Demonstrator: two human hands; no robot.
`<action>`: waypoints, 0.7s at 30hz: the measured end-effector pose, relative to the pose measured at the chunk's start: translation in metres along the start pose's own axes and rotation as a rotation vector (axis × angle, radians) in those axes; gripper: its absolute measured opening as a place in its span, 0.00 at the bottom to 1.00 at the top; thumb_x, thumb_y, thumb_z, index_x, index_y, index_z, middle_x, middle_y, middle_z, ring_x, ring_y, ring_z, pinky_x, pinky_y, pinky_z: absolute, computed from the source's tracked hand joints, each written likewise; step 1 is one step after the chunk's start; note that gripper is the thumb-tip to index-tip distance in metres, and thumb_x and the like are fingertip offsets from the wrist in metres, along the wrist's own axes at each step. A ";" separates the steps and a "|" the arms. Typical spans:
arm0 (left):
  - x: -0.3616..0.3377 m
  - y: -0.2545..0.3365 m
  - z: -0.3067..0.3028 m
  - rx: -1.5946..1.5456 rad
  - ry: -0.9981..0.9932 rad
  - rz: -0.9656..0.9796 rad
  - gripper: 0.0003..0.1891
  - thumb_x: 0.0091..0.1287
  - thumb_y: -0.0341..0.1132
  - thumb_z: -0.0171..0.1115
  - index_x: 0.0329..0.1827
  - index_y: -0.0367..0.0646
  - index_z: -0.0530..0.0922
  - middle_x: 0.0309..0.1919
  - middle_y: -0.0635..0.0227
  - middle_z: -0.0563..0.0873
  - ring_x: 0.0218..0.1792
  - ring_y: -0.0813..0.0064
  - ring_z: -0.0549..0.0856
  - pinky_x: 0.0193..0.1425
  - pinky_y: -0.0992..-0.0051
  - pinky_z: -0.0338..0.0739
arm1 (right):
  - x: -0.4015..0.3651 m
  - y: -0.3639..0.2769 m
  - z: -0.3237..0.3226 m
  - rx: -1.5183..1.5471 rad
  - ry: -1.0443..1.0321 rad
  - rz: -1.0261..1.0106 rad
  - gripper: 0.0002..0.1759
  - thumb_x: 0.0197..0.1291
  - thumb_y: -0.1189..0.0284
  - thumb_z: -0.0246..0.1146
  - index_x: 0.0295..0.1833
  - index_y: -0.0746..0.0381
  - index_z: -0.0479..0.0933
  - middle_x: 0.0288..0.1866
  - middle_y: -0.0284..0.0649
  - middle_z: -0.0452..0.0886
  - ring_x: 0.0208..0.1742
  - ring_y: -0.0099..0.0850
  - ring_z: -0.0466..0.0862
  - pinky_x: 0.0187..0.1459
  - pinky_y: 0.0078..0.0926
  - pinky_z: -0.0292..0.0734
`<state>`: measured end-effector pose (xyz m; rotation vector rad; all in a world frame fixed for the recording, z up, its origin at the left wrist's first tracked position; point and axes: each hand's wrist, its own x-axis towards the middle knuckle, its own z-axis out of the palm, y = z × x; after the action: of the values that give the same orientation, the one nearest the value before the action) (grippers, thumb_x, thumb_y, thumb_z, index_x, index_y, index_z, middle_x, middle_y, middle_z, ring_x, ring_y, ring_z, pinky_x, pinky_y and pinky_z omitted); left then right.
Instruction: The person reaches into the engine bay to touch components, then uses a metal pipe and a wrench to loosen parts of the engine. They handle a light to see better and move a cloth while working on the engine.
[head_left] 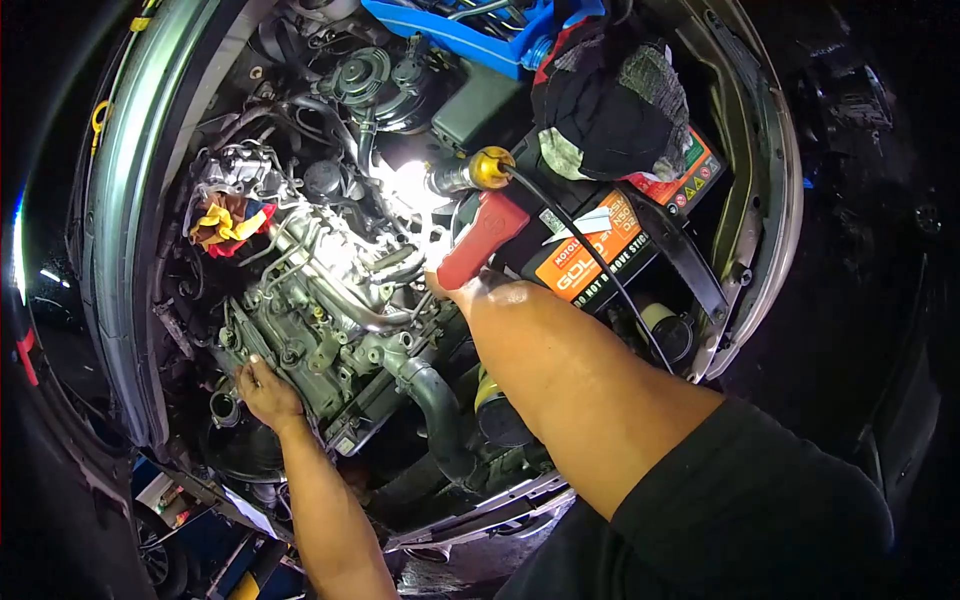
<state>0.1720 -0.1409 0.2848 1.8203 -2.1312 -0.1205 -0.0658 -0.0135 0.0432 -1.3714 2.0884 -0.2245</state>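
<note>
Leaning over an open engine bay, a person has both bare arms down among the parts. The left hand [268, 392] lies flat on the near edge of the engine [320, 290], fingers [248, 368] loosely spread against the metal and gripping nothing. The right hand [455, 285] reaches in deeper, at the engine's far side just below a red cover [482, 238]. Glare washes it out, so I cannot tell whether it is spread or closed on something.

A lamp [470, 172] with a yellow collar shines onto the engine, and its black cable [590, 255] runs back across the battery [610, 240]. A dark cloth [610, 100] is heaped on the battery's far end. A red and yellow rag [228, 222] is stuffed into an opening on the engine's left. A black hose [440, 410] curves down between the two arms. A blue tray [470, 35] sits at the back of the bay.
</note>
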 end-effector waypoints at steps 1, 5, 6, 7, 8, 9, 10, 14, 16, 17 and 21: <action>0.000 0.000 0.000 0.000 0.003 0.006 0.29 0.72 0.51 0.52 0.49 0.25 0.79 0.62 0.39 0.75 0.66 0.47 0.71 0.71 0.62 0.60 | 0.001 0.000 0.000 0.001 0.000 -0.001 0.22 0.51 0.60 0.63 0.49 0.61 0.79 0.46 0.52 0.80 0.52 0.44 0.77 0.52 0.41 0.70; 0.002 -0.006 0.000 0.004 -0.033 -0.017 0.29 0.72 0.51 0.52 0.50 0.25 0.79 0.61 0.39 0.75 0.65 0.46 0.71 0.72 0.62 0.60 | 0.003 -0.002 0.000 -0.008 -0.008 -0.008 0.22 0.51 0.60 0.63 0.50 0.61 0.79 0.46 0.52 0.80 0.52 0.44 0.77 0.52 0.41 0.70; 0.002 -0.006 0.000 0.003 -0.033 -0.012 0.29 0.72 0.51 0.53 0.50 0.25 0.79 0.61 0.39 0.75 0.65 0.46 0.71 0.71 0.62 0.60 | 0.003 -0.002 0.000 -0.010 -0.007 -0.008 0.22 0.51 0.61 0.63 0.50 0.61 0.79 0.46 0.52 0.80 0.52 0.44 0.77 0.52 0.41 0.70; 0.002 -0.006 0.000 0.001 -0.033 -0.006 0.28 0.71 0.50 0.53 0.50 0.25 0.79 0.61 0.39 0.75 0.65 0.46 0.71 0.71 0.62 0.60 | 0.004 -0.003 -0.001 -0.014 -0.009 -0.012 0.22 0.51 0.61 0.63 0.50 0.61 0.79 0.46 0.52 0.80 0.52 0.44 0.77 0.52 0.41 0.70; 0.002 -0.005 0.001 -0.001 -0.030 -0.010 0.28 0.71 0.50 0.53 0.50 0.25 0.79 0.61 0.39 0.75 0.65 0.46 0.71 0.71 0.62 0.60 | 0.004 -0.003 -0.001 -0.017 -0.010 -0.011 0.22 0.51 0.61 0.63 0.50 0.61 0.79 0.46 0.52 0.80 0.52 0.44 0.78 0.52 0.41 0.70; 0.001 -0.004 0.001 -0.019 -0.014 -0.003 0.28 0.71 0.50 0.53 0.50 0.25 0.79 0.61 0.40 0.75 0.65 0.47 0.71 0.71 0.62 0.61 | 0.006 -0.003 -0.002 -0.019 -0.010 -0.013 0.22 0.51 0.61 0.63 0.50 0.61 0.79 0.46 0.52 0.80 0.52 0.44 0.78 0.52 0.41 0.70; 0.000 -0.003 0.001 -0.036 0.001 0.003 0.28 0.71 0.50 0.54 0.50 0.25 0.78 0.62 0.40 0.75 0.65 0.47 0.71 0.71 0.61 0.61 | 0.005 -0.005 -0.002 -0.019 -0.011 -0.017 0.22 0.51 0.61 0.63 0.50 0.61 0.79 0.46 0.52 0.80 0.52 0.44 0.78 0.52 0.41 0.70; -0.001 0.000 0.000 -0.012 0.001 -0.028 0.28 0.71 0.50 0.54 0.50 0.25 0.78 0.62 0.40 0.75 0.65 0.48 0.71 0.71 0.62 0.61 | 0.006 -0.007 0.000 -0.024 -0.012 -0.027 0.22 0.51 0.61 0.63 0.50 0.61 0.79 0.46 0.52 0.80 0.52 0.44 0.78 0.52 0.41 0.71; -0.001 0.000 0.001 -0.014 0.004 -0.025 0.27 0.71 0.49 0.54 0.50 0.25 0.78 0.62 0.41 0.75 0.66 0.48 0.71 0.71 0.62 0.61 | 0.006 -0.008 0.001 -0.026 -0.017 -0.030 0.22 0.51 0.61 0.63 0.50 0.61 0.79 0.46 0.52 0.80 0.52 0.44 0.78 0.52 0.41 0.71; -0.001 0.001 0.001 -0.012 0.003 -0.026 0.27 0.71 0.49 0.54 0.50 0.25 0.78 0.62 0.41 0.75 0.66 0.48 0.71 0.71 0.62 0.61 | 0.006 -0.009 0.001 -0.028 -0.015 -0.031 0.22 0.51 0.61 0.63 0.50 0.61 0.79 0.46 0.52 0.80 0.52 0.44 0.78 0.52 0.41 0.71; -0.001 0.003 -0.001 -0.008 0.000 -0.002 0.27 0.72 0.49 0.54 0.50 0.26 0.79 0.61 0.41 0.75 0.65 0.48 0.72 0.71 0.62 0.62 | 0.005 -0.006 -0.002 -0.025 -0.018 -0.041 0.22 0.51 0.61 0.63 0.50 0.61 0.79 0.46 0.52 0.80 0.52 0.44 0.78 0.52 0.41 0.71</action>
<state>0.1696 -0.1398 0.2862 1.8176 -2.1262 -0.1299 -0.0632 -0.0210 0.0452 -1.4271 2.0565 -0.2026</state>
